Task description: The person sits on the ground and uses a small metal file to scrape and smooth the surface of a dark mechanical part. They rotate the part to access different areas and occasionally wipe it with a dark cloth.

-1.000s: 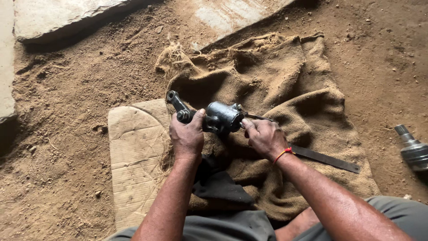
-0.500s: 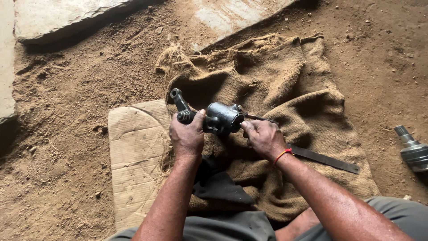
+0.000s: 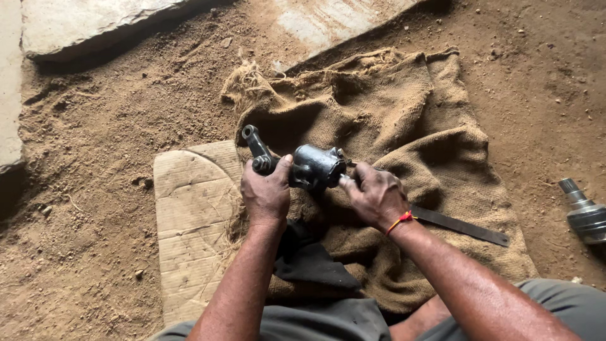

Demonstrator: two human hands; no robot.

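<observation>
Head view looks straight down at a dark grey metal housing (image 3: 317, 167), rounded and barrel-like, with a dull sheen on its upper face and a small bolt head or lug showing at its right shoulder. From its left end a short black lever arm (image 3: 257, 148) sticks out and slants up to the left, ending in a round eye. The part is held up between both hands, above a crumpled burlap sack (image 3: 404, 113) spread over the dirt floor (image 3: 95, 113).

The left hand (image 3: 266, 194) is closed around the left end of the housing, where the lever arm joins it, with the thumb pressed against the body. The right hand (image 3: 376, 194) is curled shut at the right end of the housing, fingertips at its edge; whether it pinches some small piece there I cannot tell. A red thread band (image 3: 400, 221) circles the right wrist.

A flat dark metal strip (image 3: 464, 227) lies on the sack just right of the right wrist. A pale wooden board (image 3: 189, 215) lies on the dirt beside the left forearm. Well apart at the right edge rests a grey metal shaft piece (image 3: 584, 211).
</observation>
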